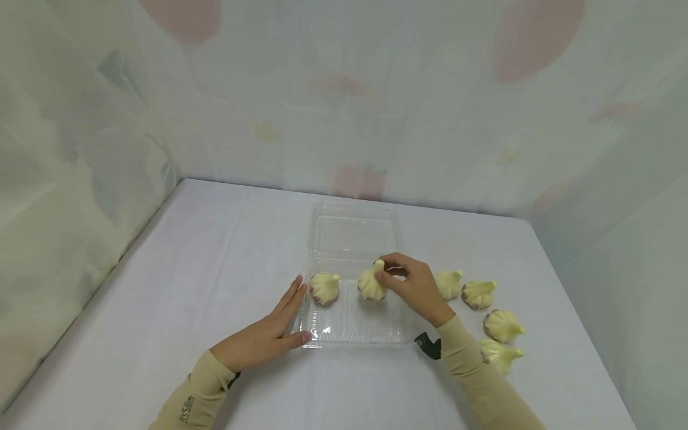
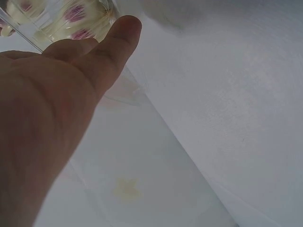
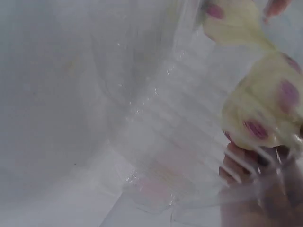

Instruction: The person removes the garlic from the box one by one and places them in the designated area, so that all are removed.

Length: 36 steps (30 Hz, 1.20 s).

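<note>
A clear plastic clamshell box lies with its lid folded back on the far side. One garlic bulb, pale yellow with purple marks, sits in the left part of its base. My right hand pinches a second garlic bulb by its stem over the middle of the base; in the right wrist view that bulb shows through the clear plastic. Against the box's left edge rests my left hand, fingers straight and thumb at the near corner. The left wrist view shows this hand beside the box wall.
Several more garlic bulbs lie right of the box, from one garlic bulb beside the right hand to another garlic bulb near the right forearm. A white cloth covers the table. Patterned curtains stand behind and at the sides.
</note>
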Each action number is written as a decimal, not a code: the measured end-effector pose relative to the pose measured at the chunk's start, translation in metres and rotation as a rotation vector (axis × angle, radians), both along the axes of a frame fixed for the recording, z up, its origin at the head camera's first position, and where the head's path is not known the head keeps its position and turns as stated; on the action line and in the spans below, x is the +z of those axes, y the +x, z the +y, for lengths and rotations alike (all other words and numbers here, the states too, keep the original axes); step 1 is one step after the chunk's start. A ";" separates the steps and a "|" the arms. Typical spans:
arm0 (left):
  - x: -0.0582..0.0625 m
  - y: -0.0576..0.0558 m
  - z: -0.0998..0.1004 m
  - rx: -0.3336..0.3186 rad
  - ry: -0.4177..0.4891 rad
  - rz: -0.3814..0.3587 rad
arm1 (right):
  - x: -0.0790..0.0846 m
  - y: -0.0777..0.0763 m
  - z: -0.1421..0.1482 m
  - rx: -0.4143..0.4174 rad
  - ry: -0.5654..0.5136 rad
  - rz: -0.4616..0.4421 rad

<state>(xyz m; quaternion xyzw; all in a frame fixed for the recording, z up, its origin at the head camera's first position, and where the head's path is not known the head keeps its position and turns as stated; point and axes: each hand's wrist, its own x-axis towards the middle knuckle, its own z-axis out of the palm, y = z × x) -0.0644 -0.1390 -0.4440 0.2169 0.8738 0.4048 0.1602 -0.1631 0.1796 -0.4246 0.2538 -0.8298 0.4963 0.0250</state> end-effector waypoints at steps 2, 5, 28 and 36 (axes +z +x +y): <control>0.000 0.000 0.000 -0.001 0.003 0.000 | 0.002 0.000 0.002 -0.005 -0.002 0.000; 0.001 0.000 0.000 -0.001 0.007 -0.001 | 0.004 0.000 0.005 -0.017 -0.014 -0.001; 0.001 0.002 0.001 0.003 0.029 -0.018 | 0.025 0.004 0.027 -0.101 -0.078 -0.101; 0.001 0.001 0.001 -0.003 0.021 -0.011 | 0.030 0.005 0.038 -0.129 -0.110 -0.097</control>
